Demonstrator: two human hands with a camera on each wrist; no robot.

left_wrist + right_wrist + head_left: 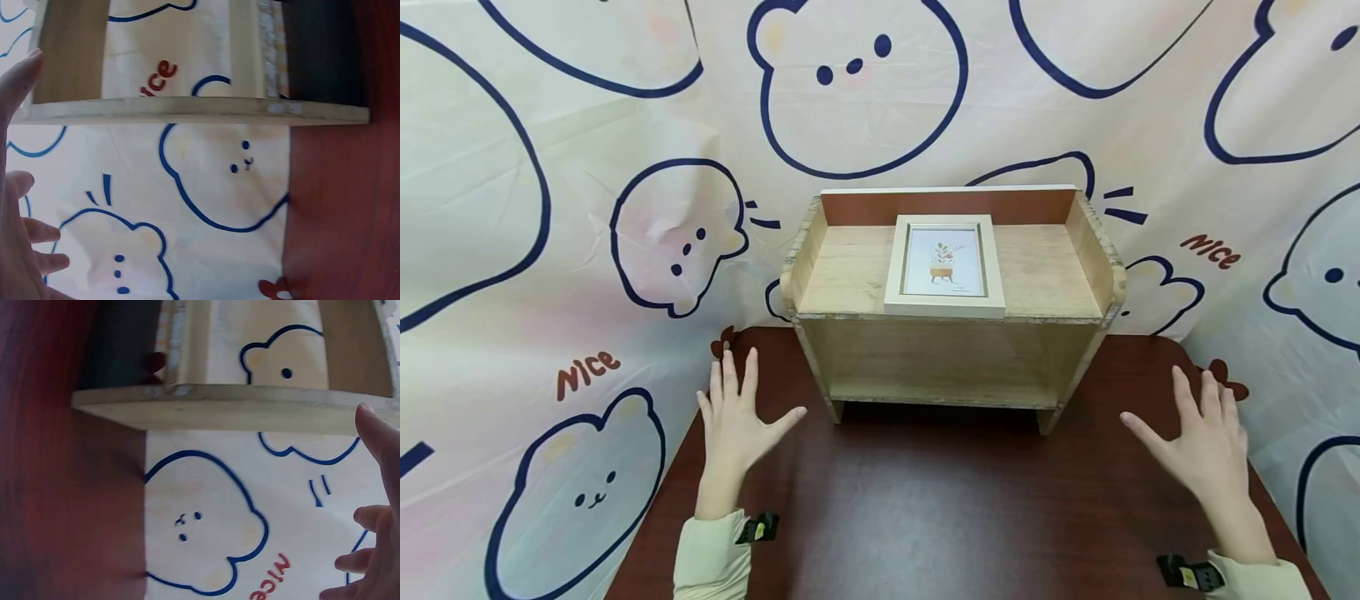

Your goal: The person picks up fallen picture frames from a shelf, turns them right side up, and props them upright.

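Observation:
A small two-tier wooden shelf (955,362) stands at the back of the dark table. On its upper board lies a cream picture frame (997,283) with a potted-plant print. My left hand (736,421), fingers spread, is left of the shelf and apart from it in the head view. To the right of the shelf, my right hand (1206,442) is likewise spread and holds nothing. In the left wrist view the shelf's side panel (187,110) crosses above my fingers. The right wrist view has the other side panel (237,412), overlapped by my thumb (370,425).
A dark reddish-brown table (925,508) spreads in front of the shelf. Behind it and at both sides hangs a pale cloth (865,108) printed with blue bear outlines. Each sleeve carries a small black strap device, one at the left wrist (758,527), another at the right wrist (1191,575).

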